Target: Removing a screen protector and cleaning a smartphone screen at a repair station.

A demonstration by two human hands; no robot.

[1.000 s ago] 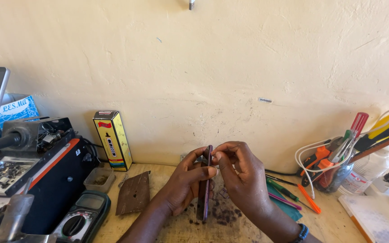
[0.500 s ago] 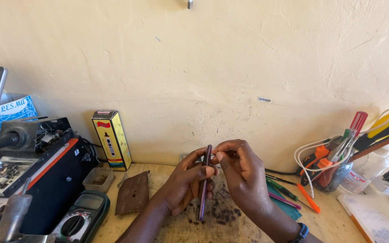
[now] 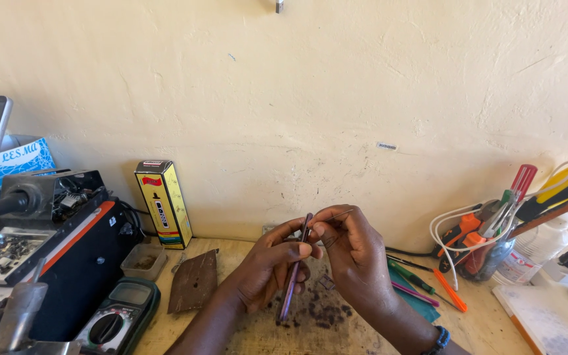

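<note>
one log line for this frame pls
left hand: holds thin purple device edge-on | right hand: pinches fine metal tool at device's top edge | over wooden bench

The left hand holds a slim purple phone edge-on between its fingers; the right hand pinches thin tweezers just beside them.
</note>
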